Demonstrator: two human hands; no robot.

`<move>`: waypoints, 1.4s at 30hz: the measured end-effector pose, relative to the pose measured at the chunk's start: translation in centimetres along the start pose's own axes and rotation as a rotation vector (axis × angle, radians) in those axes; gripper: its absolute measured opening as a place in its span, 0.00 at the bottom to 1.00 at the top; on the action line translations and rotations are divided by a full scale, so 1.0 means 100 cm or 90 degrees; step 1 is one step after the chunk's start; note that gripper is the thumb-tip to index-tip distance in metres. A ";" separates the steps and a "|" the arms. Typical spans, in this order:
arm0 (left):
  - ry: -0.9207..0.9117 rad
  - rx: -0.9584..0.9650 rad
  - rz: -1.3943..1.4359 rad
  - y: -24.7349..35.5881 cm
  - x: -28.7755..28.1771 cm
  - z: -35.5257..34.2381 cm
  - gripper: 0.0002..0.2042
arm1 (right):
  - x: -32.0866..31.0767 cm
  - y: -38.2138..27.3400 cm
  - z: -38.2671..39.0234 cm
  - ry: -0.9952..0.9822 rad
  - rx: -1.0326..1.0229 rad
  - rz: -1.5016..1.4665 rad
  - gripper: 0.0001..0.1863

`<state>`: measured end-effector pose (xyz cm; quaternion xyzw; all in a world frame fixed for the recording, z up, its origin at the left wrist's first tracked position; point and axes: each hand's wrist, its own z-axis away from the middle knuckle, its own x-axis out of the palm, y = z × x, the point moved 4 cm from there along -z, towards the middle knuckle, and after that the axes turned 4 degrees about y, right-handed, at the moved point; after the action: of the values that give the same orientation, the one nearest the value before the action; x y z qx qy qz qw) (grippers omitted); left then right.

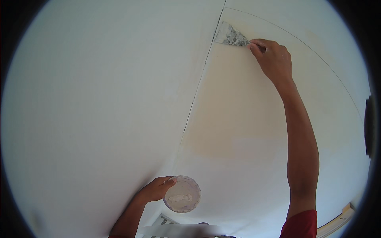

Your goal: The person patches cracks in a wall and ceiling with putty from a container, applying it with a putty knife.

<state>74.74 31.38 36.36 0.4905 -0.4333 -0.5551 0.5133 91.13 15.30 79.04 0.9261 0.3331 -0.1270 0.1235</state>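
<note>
My right hand (274, 55) is raised at the upper right, its fingers closed on the handle of a putty knife (232, 35). The knife's broad blade is smeared grey and white. Its wide edge lies at a dark, narrow crack (198, 86) that runs down the pale painted surface. Low in the view, my left hand (158, 188) grips the rim of a round, shallow bowl (194, 186), thumb on the inner side. White paste (180, 198) lies in the bowl. The fingers beneath the bowl are hidden.
Beige patches (234, 103) mark the surface right of the crack. A thin curved line (301, 35) crosses it farther right. A dark object (369, 127) sits at the right edge, and a light wooden-looking frame (337, 219) at lower right. Below the bowl is a slotted, pale structure (164, 220).
</note>
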 end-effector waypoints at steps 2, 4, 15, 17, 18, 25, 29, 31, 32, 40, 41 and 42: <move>0.017 -0.005 0.011 -0.005 -0.005 0.000 0.26 | -0.008 -0.005 0.010 0.003 0.015 -0.044 0.11; 0.018 -0.013 0.002 -0.008 -0.004 0.001 0.26 | -0.020 -0.008 0.021 -0.004 0.043 -0.112 0.12; 0.020 -0.028 0.003 0.002 -0.004 0.010 0.27 | -0.031 -0.009 -0.002 0.009 0.072 -0.093 0.13; 0.026 -0.033 0.005 0.007 -0.003 0.009 0.27 | -0.043 -0.006 -0.009 0.028 0.063 -0.122 0.13; 0.026 -0.042 -0.004 0.009 -0.002 0.009 0.27 | -0.047 -0.005 -0.016 0.038 0.034 -0.121 0.12; 0.035 -0.083 0.017 0.002 -0.003 0.011 0.28 | -0.041 -0.027 -0.031 -0.004 0.070 -0.041 0.15; 0.051 -0.080 -0.022 0.010 0.000 0.019 0.28 | -0.058 -0.019 -0.044 -0.053 0.063 -0.024 0.15; 0.042 -0.081 -0.016 0.007 0.001 0.019 0.28 | -0.053 -0.006 -0.048 -0.028 0.070 -0.081 0.16; 0.044 -0.075 -0.013 0.007 0.002 0.018 0.28 | -0.047 0.000 -0.048 -0.025 0.064 -0.080 0.16; 0.034 -0.106 0.030 0.013 0.002 0.026 0.26 | -0.057 0.011 -0.040 0.055 0.001 -0.137 0.13; 0.030 -0.106 0.028 0.010 0.004 0.022 0.26 | -0.054 0.010 -0.041 0.055 0.003 -0.133 0.13; 0.025 -0.099 0.070 0.006 0.007 0.018 0.26 | -0.047 0.009 -0.043 0.034 0.025 -0.121 0.13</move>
<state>73.09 30.62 37.17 0.4356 -0.4050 -0.5485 0.5876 88.85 13.16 84.70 0.8955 0.4203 -0.1200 0.0840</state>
